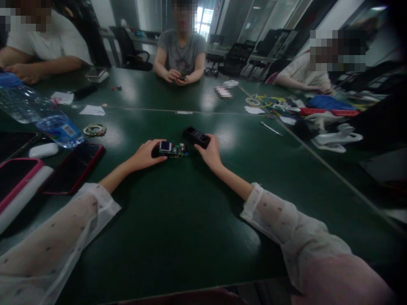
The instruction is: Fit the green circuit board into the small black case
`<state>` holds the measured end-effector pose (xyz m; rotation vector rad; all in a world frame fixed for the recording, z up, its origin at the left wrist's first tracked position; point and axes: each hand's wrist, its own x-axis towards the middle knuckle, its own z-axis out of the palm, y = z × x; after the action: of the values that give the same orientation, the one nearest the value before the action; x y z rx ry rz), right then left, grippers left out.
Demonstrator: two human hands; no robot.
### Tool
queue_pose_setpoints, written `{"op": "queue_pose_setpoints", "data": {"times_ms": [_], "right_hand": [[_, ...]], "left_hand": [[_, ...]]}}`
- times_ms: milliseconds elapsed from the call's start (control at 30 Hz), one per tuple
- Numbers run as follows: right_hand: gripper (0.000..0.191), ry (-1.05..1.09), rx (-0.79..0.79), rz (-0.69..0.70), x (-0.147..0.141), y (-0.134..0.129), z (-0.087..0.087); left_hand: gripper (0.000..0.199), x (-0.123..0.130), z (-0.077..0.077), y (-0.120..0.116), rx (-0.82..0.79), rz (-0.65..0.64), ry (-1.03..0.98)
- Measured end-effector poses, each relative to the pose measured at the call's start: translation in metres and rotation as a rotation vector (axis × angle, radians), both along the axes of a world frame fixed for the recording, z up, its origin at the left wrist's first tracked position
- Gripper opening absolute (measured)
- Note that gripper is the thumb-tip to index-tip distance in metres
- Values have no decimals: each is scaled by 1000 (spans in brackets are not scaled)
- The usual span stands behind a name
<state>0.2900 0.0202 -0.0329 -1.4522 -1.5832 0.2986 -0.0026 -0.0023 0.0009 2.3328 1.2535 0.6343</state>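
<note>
My left hand (pixel 150 153) grips one end of a small green circuit board (pixel 176 150) between thumb and fingers. A small square screen (pixel 165 146) sits on the board at the end nearest that hand. Just to the right, my right hand (pixel 209 151) is closed on the near end of a black plastic casing (pixel 194 136), which has cut-outs in its upper face. Board and casing are apart, with a narrow gap between them, low over the dark green table (pixel 178 220). Parts of the fingers on both hands are hidden.
At left lie a phone in a red case (pixel 76 167), a pink-edged phone (pixel 19 176), a white earbud case (pixel 43 150), a tilted water bottle (pixel 59 127) and a coiled ring (pixel 94 129). To the right are a wrench (pixel 270 128) and tangled cables (pixel 270 103). Several people sit around the table.
</note>
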Motion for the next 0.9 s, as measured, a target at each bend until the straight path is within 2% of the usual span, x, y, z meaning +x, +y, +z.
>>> {"op": "queue_pose_setpoints", "data": {"times_ms": [167,300,400,533,767,900], "right_hand": [[49,71,19,47,0,2,0],[56,167,63,201,-8,-7,8],[59,124,121,308,-15,-22,20],[59,21,121,393,-20,-35,29],[55,-56,140,542,-21,-33,29],[53,-114,116,596,-20,-32,30]], "left_hand": [[66,0,0,0,-6,-3,-2],[66,0,0,-1,10,-3,-7],[65,0,-1,0,20,-2,-8],[65,-1,-3,1,19,12,3],[63,0,-6,4,14,41,19],[73,0,-7,4,29,41,-5]]}}
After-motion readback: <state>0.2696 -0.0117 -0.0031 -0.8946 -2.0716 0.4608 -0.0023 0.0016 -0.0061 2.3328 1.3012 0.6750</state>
